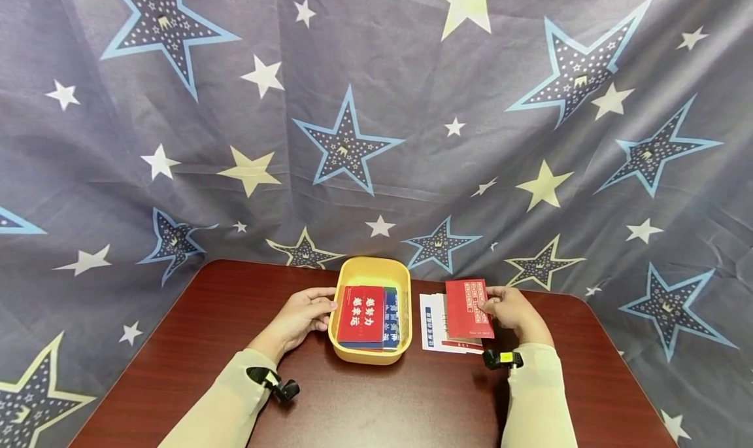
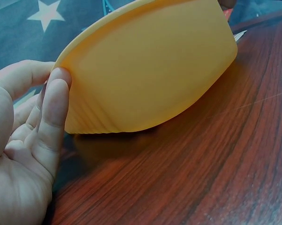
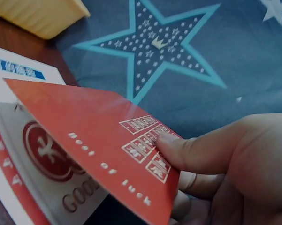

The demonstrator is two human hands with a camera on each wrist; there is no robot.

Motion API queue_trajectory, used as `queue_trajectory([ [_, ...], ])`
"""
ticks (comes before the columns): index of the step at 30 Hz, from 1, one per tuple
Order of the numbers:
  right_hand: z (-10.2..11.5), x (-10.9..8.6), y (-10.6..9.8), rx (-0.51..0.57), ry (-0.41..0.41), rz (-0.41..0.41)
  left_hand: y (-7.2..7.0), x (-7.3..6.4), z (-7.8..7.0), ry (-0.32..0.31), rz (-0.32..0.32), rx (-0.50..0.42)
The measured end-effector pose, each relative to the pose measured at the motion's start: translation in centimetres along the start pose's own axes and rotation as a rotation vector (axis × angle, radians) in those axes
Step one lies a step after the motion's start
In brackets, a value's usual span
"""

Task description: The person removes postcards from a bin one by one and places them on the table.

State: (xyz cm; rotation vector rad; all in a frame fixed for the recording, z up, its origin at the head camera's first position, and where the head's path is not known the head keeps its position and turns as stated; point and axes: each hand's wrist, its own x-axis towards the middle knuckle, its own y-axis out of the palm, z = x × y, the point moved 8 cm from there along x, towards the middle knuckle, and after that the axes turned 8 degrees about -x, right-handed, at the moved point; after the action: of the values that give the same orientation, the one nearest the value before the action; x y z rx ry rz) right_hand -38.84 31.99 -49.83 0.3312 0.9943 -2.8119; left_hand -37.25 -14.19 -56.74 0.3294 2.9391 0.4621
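A yellow plastic bin (image 1: 369, 356) stands on the table, and my left hand (image 1: 299, 322) pinches its left rim between thumb and fingers. In the left wrist view, the bin's outer wall (image 2: 145, 70) fills the middle. Inside the bin lies a red card (image 1: 359, 330) with white lettering, on top of blue cards (image 1: 391, 314). To the right of the bin, my right hand (image 1: 518, 314) grips a red card (image 3: 98, 122) printed "Best of luck", thumb on its printed face. The card slants over a pale card (image 3: 19, 129) with a red round emblem.
Beneath the pale card are white cards (image 1: 433, 340), one with a blue label (image 1: 432, 326). The dark red wooden table (image 1: 365, 409) ends at the back against a grey curtain (image 1: 423, 173) with stars. A black strapped camera (image 1: 502, 359) sits on the right wrist.
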Motion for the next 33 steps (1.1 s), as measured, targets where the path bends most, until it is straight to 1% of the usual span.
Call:
queue_trajectory([
  [4, -1.1, 0.5, 0.7, 0.0, 0.022, 0.016, -0.1, 0.0, 0.1, -0.004, -0.002, 0.0],
  [7, -1.5, 0.8, 1.2, -0.016, 0.029, 0.012, -0.1, 0.1, 0.1, -0.003, -0.003, -0.001],
  [12, -1.9, 1.3, 1.4, -0.126, 0.044, -0.041, -0.1, 0.2, 0.1, 0.002, -0.003, -0.001],
  [15, -1.8, 1.4, 1.4, -0.183, 0.035, -0.083, -0.2, 0.2, 0.2, -0.002, -0.004, -0.004],
  [18, -1.7, 1.4, 1.3, -0.209, 0.029, -0.117, -0.1, 0.2, 0.2, -0.002, -0.003, -0.005],
  [20, -1.8, 1.7, 1.1, -0.24, 0.029, -0.125, -0.1, 0.2, 0.1, 0.0, -0.002, -0.005],
  [21, -2.1, 2.0, 1.0, -0.259, 0.031, -0.128, -0.1, 0.1, 0.1, 0.001, -0.001, -0.004],
  [26, -6.5, 6.4, 0.7, -0.388, 0.036, -0.153, -0.1, 0.1, 0.1, 0.0, -0.002, -0.006],
  [28, -8.0, 7.8, 0.6, -0.415, 0.037, -0.158, -0.1, 0.1, 0.0, 0.0, -0.001, -0.005],
  [30, -7.8, 7.6, 0.6, -0.412, 0.024, -0.152, -0.1, 0.1, 0.0, 0.0, -0.001, -0.005],
  [31, -7.3, 7.2, 0.6, -0.391, 0.022, -0.143, -0.1, 0.1, 0.0, 0.001, -0.001, -0.005],
  [33, -5.9, 5.6, 0.6, -0.337, 0.027, -0.128, 0.0, 0.0, 0.0, 0.0, -0.001, -0.006],
])
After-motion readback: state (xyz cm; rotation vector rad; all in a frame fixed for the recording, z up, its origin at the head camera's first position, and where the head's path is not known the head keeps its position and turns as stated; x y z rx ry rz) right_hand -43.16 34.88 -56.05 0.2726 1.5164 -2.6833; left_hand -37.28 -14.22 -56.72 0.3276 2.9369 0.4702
